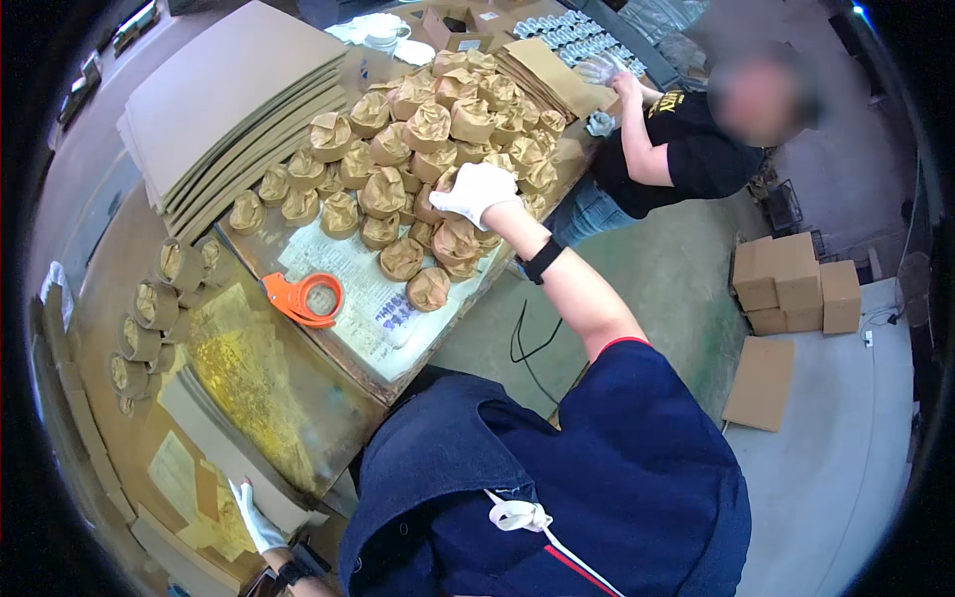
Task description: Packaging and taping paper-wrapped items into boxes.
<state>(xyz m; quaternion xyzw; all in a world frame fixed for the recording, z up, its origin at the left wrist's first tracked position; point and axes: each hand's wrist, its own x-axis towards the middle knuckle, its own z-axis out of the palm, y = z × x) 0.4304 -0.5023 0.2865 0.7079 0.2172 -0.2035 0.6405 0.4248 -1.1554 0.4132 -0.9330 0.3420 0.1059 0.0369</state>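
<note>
Many round bundles wrapped in brown paper [383, 192] are heaped on the table, their tops twisted and creased. Over the near right part of the heap reaches my right hand [479, 191] in a white glove, thumb out to the left, the other fingers curled down on a wrapped bundle and partly hidden. At the lower left, my left hand [256, 519], also gloved in white, has its fingers apart. It is beside a long grey-brown cardboard stack [234, 443] and holds nothing that I can see. An orange tape dispenser [306, 298] lies on the table's left corner.
Large cardboard sheets [224, 85] are stacked at the far left. More wrapped bundles [154, 303] stand in a row at left. Across the table, a co-worker [667, 149] handles brown paper sheets [552, 75] near rows of metal parts [577, 38]. Cartons [791, 279] stand on the floor at right.
</note>
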